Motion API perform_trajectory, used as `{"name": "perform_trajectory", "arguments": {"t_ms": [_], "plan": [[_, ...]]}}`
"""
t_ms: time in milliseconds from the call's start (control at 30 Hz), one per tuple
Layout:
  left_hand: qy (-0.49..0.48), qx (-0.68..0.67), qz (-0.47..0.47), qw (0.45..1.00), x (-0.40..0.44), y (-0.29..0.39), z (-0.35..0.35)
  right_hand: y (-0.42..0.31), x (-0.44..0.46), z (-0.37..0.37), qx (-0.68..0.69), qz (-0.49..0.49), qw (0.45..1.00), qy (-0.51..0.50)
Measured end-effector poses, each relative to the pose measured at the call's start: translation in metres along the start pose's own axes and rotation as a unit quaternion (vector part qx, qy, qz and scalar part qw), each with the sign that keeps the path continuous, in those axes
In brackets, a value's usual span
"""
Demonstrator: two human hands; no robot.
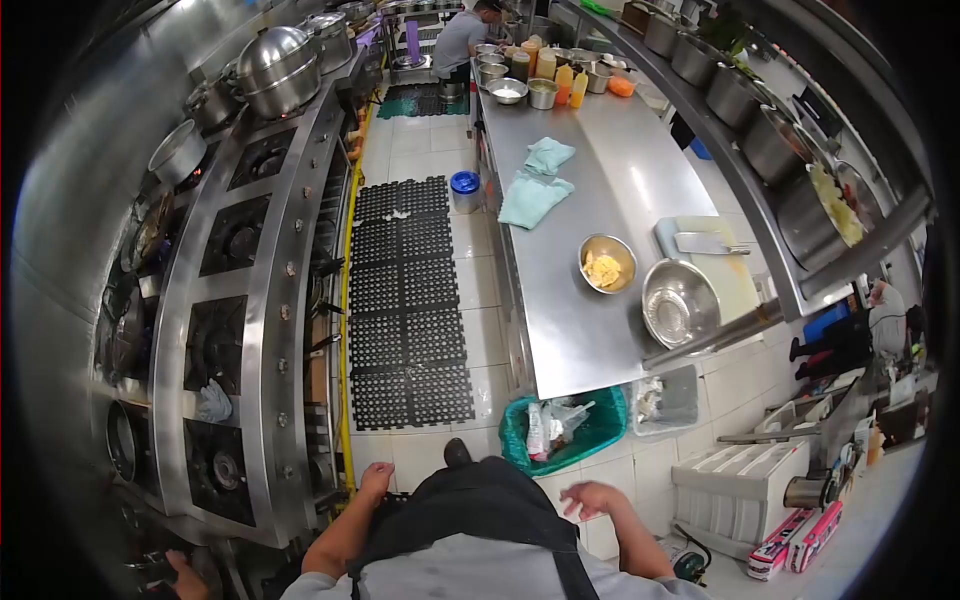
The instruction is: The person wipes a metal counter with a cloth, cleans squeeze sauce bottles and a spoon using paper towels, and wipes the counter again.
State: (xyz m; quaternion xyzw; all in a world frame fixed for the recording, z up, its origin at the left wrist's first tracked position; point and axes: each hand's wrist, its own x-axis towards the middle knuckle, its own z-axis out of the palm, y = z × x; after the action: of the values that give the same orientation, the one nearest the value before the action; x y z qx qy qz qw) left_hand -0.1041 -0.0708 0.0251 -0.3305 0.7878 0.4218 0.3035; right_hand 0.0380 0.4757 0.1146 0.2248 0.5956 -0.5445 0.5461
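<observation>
My left hand (376,480) hangs beside my dark apron, its fingers curled in with nothing visible in them. My right hand (590,497) is held out low on the other side, fingers apart and holding nothing. Closest to it is a bin with a green liner (515,432) containing crumpled packaging. Beyond, on the steel worktable (570,345), a metal bowl of yellow food pieces (604,268) sits near a larger metal bowl (680,305). A wide metal scraper (703,243) lies on a cutting board (735,285). Two light-blue cloths (535,199) lie farther up the table.
A gas range (215,345) runs along the left, with pots and a steamer (278,75). Black rubber mats (405,300) cover the aisle floor. A co-worker (462,42) stands at the far end; another person's hand (187,578) shows at bottom left. A pot shelf (690,110) overhangs the right.
</observation>
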Motion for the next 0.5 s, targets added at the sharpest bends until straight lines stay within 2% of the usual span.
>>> {"name": "perform_trajectory", "arguments": {"t_ms": [33,100,167,200,233,267,333,400,433,467,500], "plan": [[0.003,-0.018,0.014,1.000,0.004,0.005,0.015,-0.004,0.011,-0.020,-0.057,-0.088,0.994,-0.005],[-0.027,-0.046,0.022,0.998,0.006,0.027,0.018,-0.127,-0.033,-0.019,-0.023,-0.066,0.997,0.045],[-0.036,-0.066,0.038,0.996,0.012,0.051,0.009,-0.204,-0.026,-0.025,-0.018,-0.219,0.973,0.069],[-0.023,-0.072,0.034,0.997,0.012,0.062,0.010,-0.254,-0.032,-0.033,-0.143,-0.264,0.940,0.163],[-0.034,-0.071,0.024,0.997,0.016,0.070,0.005,-0.291,-0.024,-0.048,-0.178,-0.337,0.896,0.229],[-0.044,-0.070,0.014,0.996,0.021,0.073,0.001,-0.329,-0.011,-0.068,-0.174,-0.369,0.869,0.280],[-0.061,-0.065,0.008,0.996,0.028,0.080,-0.010,-0.415,-0.004,-0.114,-0.193,-0.458,0.778,0.384],[-0.068,0.082,0.083,0.991,0.033,0.096,-0.033,-0.488,0.031,-0.181,-0.212,-0.476,0.705,0.482],[-0.106,0.139,0.134,0.975,0.097,0.035,-0.048,-0.521,0.048,-0.214,-0.210,-0.462,0.639,0.578],[-0.138,0.190,0.189,0.953,0.125,0.027,-0.056,-0.542,0.067,-0.241,-0.209,-0.435,0.567,0.667],[-0.127,0.243,0.171,0.946,0.113,0.032,-0.072,-0.547,0.087,-0.263,-0.222,-0.391,0.566,0.691]]}}
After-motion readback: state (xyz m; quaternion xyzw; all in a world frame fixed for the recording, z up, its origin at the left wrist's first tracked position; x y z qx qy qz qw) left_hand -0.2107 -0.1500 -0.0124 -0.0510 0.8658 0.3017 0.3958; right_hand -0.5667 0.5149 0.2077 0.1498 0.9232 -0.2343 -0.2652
